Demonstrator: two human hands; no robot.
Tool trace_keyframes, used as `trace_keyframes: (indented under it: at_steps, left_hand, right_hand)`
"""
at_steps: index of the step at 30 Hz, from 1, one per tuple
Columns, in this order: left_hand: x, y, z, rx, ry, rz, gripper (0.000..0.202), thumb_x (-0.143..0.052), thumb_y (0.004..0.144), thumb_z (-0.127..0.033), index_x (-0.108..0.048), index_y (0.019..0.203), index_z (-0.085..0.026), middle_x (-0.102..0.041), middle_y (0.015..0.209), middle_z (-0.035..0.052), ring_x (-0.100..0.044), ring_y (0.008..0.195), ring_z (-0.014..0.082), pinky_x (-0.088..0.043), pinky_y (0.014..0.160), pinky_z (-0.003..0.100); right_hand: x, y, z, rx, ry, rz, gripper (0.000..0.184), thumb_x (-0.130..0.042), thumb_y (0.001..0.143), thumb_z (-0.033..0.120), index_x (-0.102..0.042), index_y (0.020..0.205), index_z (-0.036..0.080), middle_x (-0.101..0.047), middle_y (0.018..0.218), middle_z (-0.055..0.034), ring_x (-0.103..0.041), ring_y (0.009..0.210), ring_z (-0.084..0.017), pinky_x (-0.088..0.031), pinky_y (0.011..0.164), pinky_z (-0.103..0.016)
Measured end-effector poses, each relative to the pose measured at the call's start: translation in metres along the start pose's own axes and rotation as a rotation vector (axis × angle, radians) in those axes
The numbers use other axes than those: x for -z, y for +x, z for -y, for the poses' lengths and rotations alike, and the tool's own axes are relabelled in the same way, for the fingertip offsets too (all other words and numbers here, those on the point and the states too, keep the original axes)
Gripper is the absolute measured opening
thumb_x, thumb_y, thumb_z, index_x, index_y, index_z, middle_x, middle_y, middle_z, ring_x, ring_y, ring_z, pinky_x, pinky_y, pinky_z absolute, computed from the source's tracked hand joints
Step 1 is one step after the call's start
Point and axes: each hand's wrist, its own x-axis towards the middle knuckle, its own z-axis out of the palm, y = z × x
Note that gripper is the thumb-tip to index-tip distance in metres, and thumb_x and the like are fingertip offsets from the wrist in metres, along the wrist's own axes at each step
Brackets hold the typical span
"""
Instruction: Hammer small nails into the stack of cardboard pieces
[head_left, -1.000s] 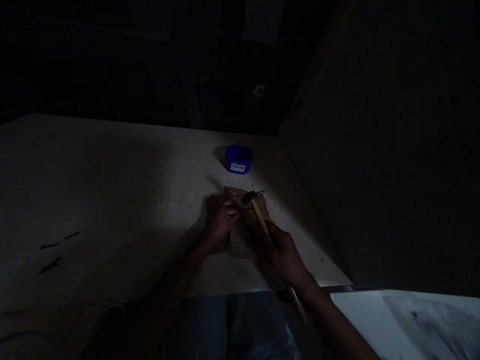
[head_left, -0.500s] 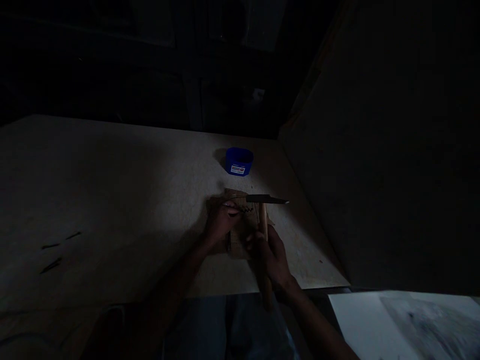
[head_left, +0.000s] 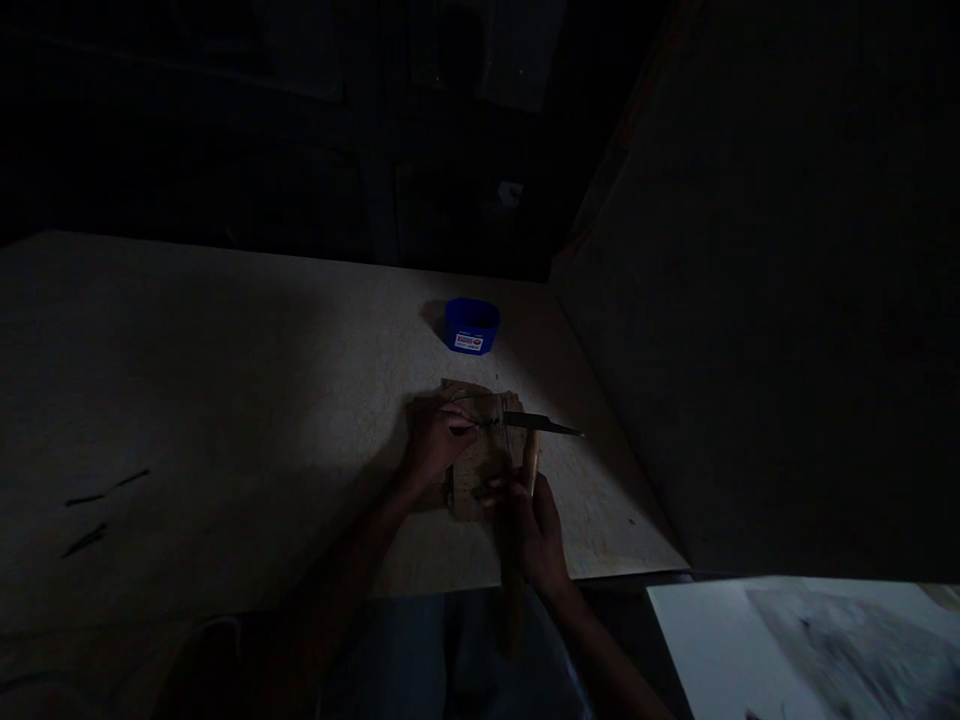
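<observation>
The scene is very dark. My right hand [head_left: 534, 535] is wrapped round the wooden handle of a small hammer [head_left: 531, 452], whose dark metal head lies crosswise just above a brown piece of wood [head_left: 476, 470] on the table [head_left: 225, 400]. My left hand [head_left: 433, 440] rests on the left part of that piece, fingers pinched on a small dark thing, perhaps a nail, by the hammer head. A blue tub [head_left: 471, 325] with a white label stands beyond the piece.
A tall dark board [head_left: 750, 300] leans along the table's right side. White paper [head_left: 795, 650] lies at the lower right. A few dark thin marks or nails [head_left: 90, 510] lie at the table's left. My lap shows below the near edge.
The hammer has swung from tilted left to upright, its head turned crosswise, pointing right. My right hand has come in leftward. The left hand has kept its pinch.
</observation>
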Motion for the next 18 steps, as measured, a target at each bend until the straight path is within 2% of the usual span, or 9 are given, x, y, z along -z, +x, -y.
trace_keyframes:
  at_steps: [3,8,13,18]
  left_hand:
    - [0.001,0.0,-0.002,-0.005,0.016,0.001,0.003,-0.074,0.077,-0.02,-0.076,0.077,-0.021,-0.074,0.091,0.0044,-0.069,0.089,0.0193,-0.056,0.087,0.035]
    - [-0.002,0.003,-0.003,-0.024,0.023,0.011,0.028,-0.082,0.073,-0.027,-0.077,0.1,-0.023,-0.076,0.105,0.0059,-0.069,0.104,0.0238,-0.053,0.096,0.041]
    - [-0.008,0.01,0.001,0.007,0.009,0.037,0.015,-0.08,0.077,-0.027,-0.08,0.092,-0.023,-0.076,0.097,0.0059,-0.07,0.094,0.0225,-0.056,0.087,0.039]
    - [-0.011,0.014,0.005,0.059,0.018,0.047,0.013,-0.081,0.075,-0.023,-0.081,0.089,-0.024,-0.075,0.092,0.0047,-0.07,0.088,0.0209,-0.056,0.083,0.036]
  right_hand:
    - [-0.001,0.0,-0.001,0.003,0.033,-0.008,0.031,-0.051,0.1,0.05,-0.061,0.11,0.022,-0.076,0.104,-0.0073,-0.073,0.083,-0.021,-0.055,0.08,-0.035]
    - [-0.003,-0.001,-0.003,0.006,0.056,0.005,0.032,-0.049,0.101,0.049,-0.06,0.113,0.022,-0.076,0.104,-0.0076,-0.074,0.081,-0.021,-0.055,0.078,-0.035]
    - [-0.003,0.0,-0.004,0.013,0.021,0.008,0.035,-0.047,0.101,0.051,-0.062,0.111,0.021,-0.077,0.097,-0.0072,-0.074,0.083,-0.022,-0.054,0.076,-0.034]
    - [-0.003,0.0,0.002,0.01,-0.003,0.008,0.035,-0.047,0.101,0.052,-0.063,0.109,0.021,-0.077,0.098,-0.0079,-0.073,0.08,-0.022,-0.054,0.075,-0.035]
